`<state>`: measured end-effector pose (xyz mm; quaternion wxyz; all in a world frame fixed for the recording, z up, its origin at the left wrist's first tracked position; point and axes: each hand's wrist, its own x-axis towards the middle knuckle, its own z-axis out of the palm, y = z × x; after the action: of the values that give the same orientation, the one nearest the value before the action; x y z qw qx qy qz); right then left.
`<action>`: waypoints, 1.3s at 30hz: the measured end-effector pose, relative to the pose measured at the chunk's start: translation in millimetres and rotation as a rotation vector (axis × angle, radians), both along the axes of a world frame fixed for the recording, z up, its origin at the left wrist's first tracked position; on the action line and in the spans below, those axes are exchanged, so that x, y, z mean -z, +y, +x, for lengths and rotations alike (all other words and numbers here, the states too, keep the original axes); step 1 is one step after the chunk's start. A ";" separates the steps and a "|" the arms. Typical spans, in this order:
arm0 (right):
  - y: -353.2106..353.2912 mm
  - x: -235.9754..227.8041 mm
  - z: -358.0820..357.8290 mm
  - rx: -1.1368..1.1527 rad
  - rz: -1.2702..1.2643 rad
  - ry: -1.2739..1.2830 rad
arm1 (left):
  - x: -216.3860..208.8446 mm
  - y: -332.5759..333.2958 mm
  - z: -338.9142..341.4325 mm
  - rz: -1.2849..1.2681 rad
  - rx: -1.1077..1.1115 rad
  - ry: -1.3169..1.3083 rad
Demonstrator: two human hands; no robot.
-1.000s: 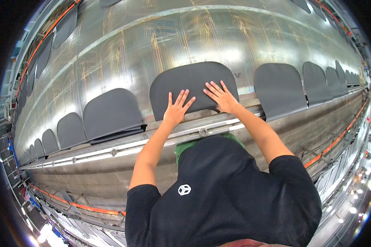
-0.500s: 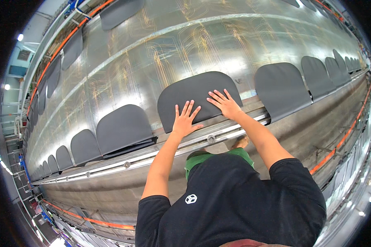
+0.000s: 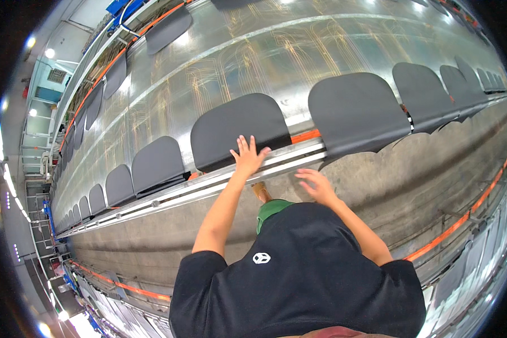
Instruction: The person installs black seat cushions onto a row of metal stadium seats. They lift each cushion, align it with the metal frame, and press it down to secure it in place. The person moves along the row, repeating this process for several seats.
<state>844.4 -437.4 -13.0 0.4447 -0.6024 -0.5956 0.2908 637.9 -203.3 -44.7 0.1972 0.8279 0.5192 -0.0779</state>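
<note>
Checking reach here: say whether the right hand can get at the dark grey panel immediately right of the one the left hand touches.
Likely yes: the right hand looks empty, close to the near edge of that dark grey panel, with nothing visible between them.

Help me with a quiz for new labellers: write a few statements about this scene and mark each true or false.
1. The left hand lies over the near edge of a dark grey panel. True.
2. The right hand lies flat on a panel. False: it shows against the grey floor, fingers bent.
3. An orange strip shows between that panel and the next one to the right. True.
4. The black shirt has long sleeves. False: its sleeves are short, leaving the forearms bare.
5. The dark grey panel has rounded far corners. True.
</note>
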 end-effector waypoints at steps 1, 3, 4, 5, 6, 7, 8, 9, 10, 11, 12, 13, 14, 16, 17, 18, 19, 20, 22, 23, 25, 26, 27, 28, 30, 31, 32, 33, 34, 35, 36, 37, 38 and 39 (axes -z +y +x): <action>-27.1 3.8 24.3 0.059 -0.088 0.021 | -5.8 4.7 7.5 0.012 -0.052 -0.043; -76.2 10.7 66.9 0.175 -0.231 0.064 | 7.4 22.3 0.8 0.186 -0.144 -0.027; -100.8 13.2 87.8 0.246 -0.294 0.074 | 12.5 33.4 2.1 0.197 -0.173 -0.010; -126.8 18.2 107.1 0.319 -0.298 0.019 | 16.4 42.2 6.2 0.203 -0.204 0.003; -149.7 22.2 125.7 0.391 -0.300 -0.042 | 18.0 50.4 15.2 0.194 -0.217 0.037; -167.4 19.2 142.1 0.450 -0.326 -0.020 | 19.8 58.4 21.1 0.226 -0.216 0.050; -182.3 16.8 156.0 0.507 -0.351 0.005 | 21.3 68.1 26.4 0.263 -0.213 0.039; -193.7 11.2 166.7 0.558 -0.371 0.022 | 24.4 76.8 36.1 0.293 -0.205 0.036; -206.2 6.8 175.3 0.611 -0.396 0.040 | 25.3 81.8 51.9 0.314 -0.199 0.011; -215.3 3.4 182.7 0.663 -0.420 0.058 | 25.3 88.7 67.1 0.337 -0.196 -0.012; -223.2 3.2 187.4 0.691 -0.443 0.054 | 24.3 94.4 81.6 0.358 -0.189 -0.034; -229.0 5.7 192.8 0.717 -0.462 0.049 | 24.6 98.4 97.0 0.361 -0.190 -0.031; -232.9 8.7 197.6 0.742 -0.480 0.044 | 26.2 100.1 113.9 0.365 -0.193 -0.026; -230.9 7.3 199.5 0.723 -0.482 0.037 | 37.3 95.2 153.1 0.407 -0.290 0.005; -227.5 7.5 199.4 0.712 -0.484 0.033 | 39.6 91.3 154.0 0.419 -0.294 0.012; -218.6 6.3 198.1 0.702 -0.477 0.028 | 41.5 88.2 157.8 0.432 -0.293 0.011; -208.6 2.8 196.5 0.681 -0.472 0.020 | 43.9 85.3 159.3 0.445 -0.302 0.013; -199.0 -1.2 196.7 0.656 -0.467 0.011 | 45.5 89.7 159.2 0.445 -0.286 0.027; -166.4 -9.0 203.5 0.607 -0.410 -0.089 | 43.4 86.7 161.3 0.431 -0.283 0.014; -146.4 -11.5 212.1 0.578 -0.377 -0.139 | 42.3 86.3 163.0 0.427 -0.286 0.008; -102.1 -35.0 240.1 0.490 -0.267 -0.199 | 33.1 80.0 160.2 0.374 -0.285 0.007; -79.5 -46.8 257.5 0.450 -0.200 -0.267 | 27.6 79.3 159.5 0.359 -0.287 0.010; -58.4 -57.6 277.2 0.454 -0.139 -0.320 | 24.2 82.2 161.0 0.383 -0.278 -0.029; -43.6 -60.5 303.1 0.489 -0.129 -0.347 | 23.3 83.3 162.5 0.400 -0.272 -0.063; -14.2 -61.5 359.0 0.491 -0.181 -0.363 | 24.8 75.7 157.4 0.401 -0.303 -0.176; -3.5 -53.2 388.2 0.473 -0.221 -0.409 | 26.2 70.5 158.9 0.390 -0.334 -0.272; 2.2 -42.7 415.9 0.472 -0.263 -0.463 | 28.5 58.6 164.1 0.407 -0.372 -0.321; 7.2 -32.6 436.5 0.475 -0.355 -0.541 | 26.6 41.2 169.0 0.374 -0.374 -0.388; 12.7 -21.8 456.0 0.479 -0.443 -0.620 | 23.0 18.4 176.4 0.344 -0.375 -0.457; 17.1 -12.6 470.8 0.489 -0.531 -0.698 | 17.3 -3.9 185.7 0.314 -0.370 -0.527; 21.4 -5.1 481.5 0.454 -0.597 -0.640 | 7.6 -29.4 195.2 0.288 -0.382 -0.558; 24.9 3.0 487.8 0.437 -0.622 -0.548 | -3.5 -53.2 206.9 0.262 -0.396 -0.590; 28.6 11.1 488.9 0.413 -0.648 -0.457 | -10.6 -72.4 218.0 0.219 -0.433 -0.569; 30.3 14.9 489.0 0.384 -0.678 -0.366 | -15.9 -92.0 228.9 0.174 -0.474 -0.544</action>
<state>1333.4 -407.1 -27.9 0.1548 -0.8562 -0.4122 0.2704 866.8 -295.3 -28.8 0.2696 0.6888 0.6297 0.2373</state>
